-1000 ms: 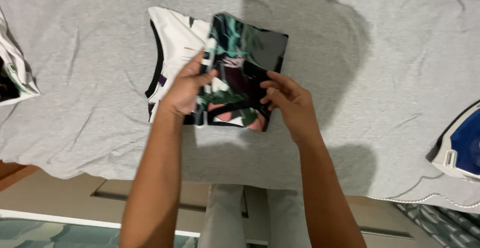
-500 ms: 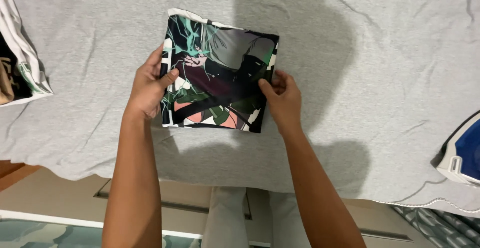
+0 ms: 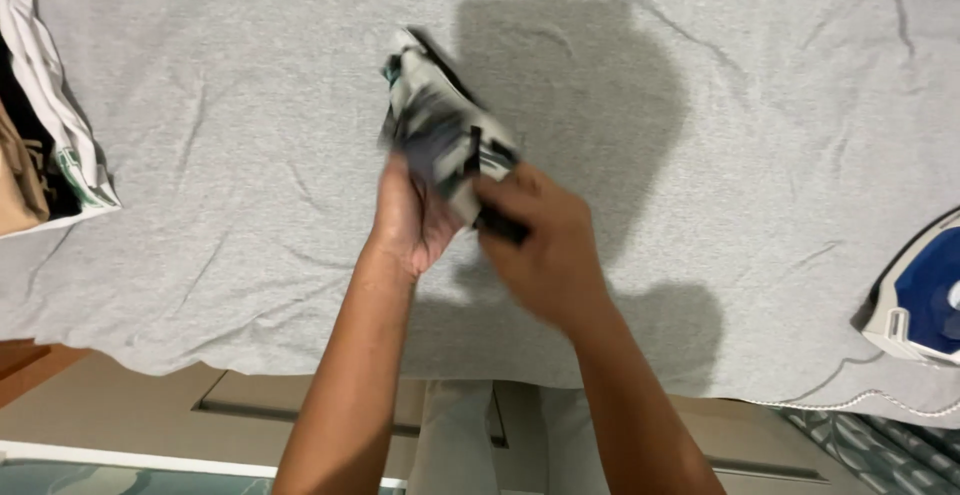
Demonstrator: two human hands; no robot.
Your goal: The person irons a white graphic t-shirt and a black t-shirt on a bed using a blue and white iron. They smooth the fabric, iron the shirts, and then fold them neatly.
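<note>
A folded patterned garment (image 3: 440, 120), white, black and teal, is lifted off the grey cloth-covered surface (image 3: 250, 155) and blurred by motion. My left hand (image 3: 412, 217) grips it from below at its left side. My right hand (image 3: 540, 250) grips its lower right edge, fingers closed over the fabric. Both hands meet at the middle of the view, with the garment tilted up and away from me.
A stack of folded clothes (image 3: 40, 145) lies at the left edge. A blue and white iron (image 3: 925, 300) rests at the right edge, its cord (image 3: 850, 400) trailing along the near edge. The surface's near edge drops to a floor below.
The garment lay flat and square under both hands; now it is picked up, turned on edge and looks narrower. The view has shifted slightly.
</note>
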